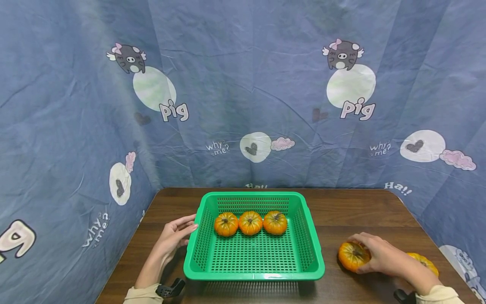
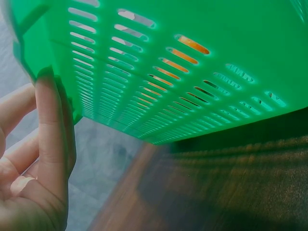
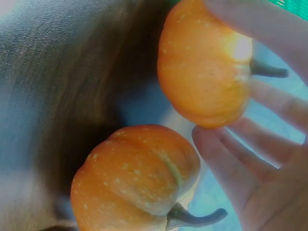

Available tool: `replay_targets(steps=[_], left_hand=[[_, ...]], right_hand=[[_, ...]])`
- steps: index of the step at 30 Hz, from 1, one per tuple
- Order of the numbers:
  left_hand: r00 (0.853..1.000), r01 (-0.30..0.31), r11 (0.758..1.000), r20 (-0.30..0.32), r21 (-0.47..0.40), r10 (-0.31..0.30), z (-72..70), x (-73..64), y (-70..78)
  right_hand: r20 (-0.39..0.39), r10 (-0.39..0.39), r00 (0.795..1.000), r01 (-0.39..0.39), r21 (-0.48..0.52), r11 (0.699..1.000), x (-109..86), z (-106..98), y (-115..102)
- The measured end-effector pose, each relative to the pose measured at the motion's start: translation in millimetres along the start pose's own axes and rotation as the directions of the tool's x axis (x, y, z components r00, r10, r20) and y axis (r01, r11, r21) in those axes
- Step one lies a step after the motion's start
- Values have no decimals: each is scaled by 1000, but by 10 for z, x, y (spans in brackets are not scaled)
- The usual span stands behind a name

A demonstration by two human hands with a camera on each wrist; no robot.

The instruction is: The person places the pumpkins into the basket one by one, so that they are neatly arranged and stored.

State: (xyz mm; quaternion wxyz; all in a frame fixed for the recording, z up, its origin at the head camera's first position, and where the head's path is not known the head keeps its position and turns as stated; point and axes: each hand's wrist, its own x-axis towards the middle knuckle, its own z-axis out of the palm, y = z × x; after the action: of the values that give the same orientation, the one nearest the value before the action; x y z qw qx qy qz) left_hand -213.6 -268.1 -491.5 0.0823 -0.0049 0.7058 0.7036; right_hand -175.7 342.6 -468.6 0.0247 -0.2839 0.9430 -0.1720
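A dark brown, wood-grain tabletop [image 1: 341,207] lies beneath the left hand [image 1: 172,237] and right hand [image 1: 381,253]. Beyond both hands hangs a creased blue fabric backdrop [image 1: 228,25]. High beyond the left hand is a printed dark grey cartoon pig [image 1: 130,59] with white wings and a pink bow; its printed twin [image 1: 343,55] is high beyond the right hand. Farther off than the hands, centred between them, a pale printed disc [image 1: 261,140] adjoins a pink cloud print [image 1: 282,144].

- Left hand [image 1: 172,237]: fingers extended, pointing inward.
- Right hand [image 1: 381,253]: thumb and fingers spread, curved in a grasp.
- Both forearms [image 1: 150,265]: angled in, well apart.
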Motion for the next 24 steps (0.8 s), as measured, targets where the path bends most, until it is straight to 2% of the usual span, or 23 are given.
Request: replay_targets(steps=[5, 12, 20, 24], left_hand=[[1000, 3, 1000, -2, 3, -3, -1, 2, 1], [1000, 1, 1000, 6, 3, -1, -8, 4, -2], [1000, 12, 1000, -3, 7, -12, -3, 3, -1], [1000, 12, 1000, -4, 8, -12, -3, 4, -3]], right_hand=[[-8, -7, 1000, 7, 13, 1000, 19, -33, -5], [-97, -69, 993, 66, -34, 997, 64, -72, -31], [-72, 6, 997, -7, -10, 1000, 96, -179, -86], [-97, 4, 995, -7, -23, 1000, 119, -241, -117]])
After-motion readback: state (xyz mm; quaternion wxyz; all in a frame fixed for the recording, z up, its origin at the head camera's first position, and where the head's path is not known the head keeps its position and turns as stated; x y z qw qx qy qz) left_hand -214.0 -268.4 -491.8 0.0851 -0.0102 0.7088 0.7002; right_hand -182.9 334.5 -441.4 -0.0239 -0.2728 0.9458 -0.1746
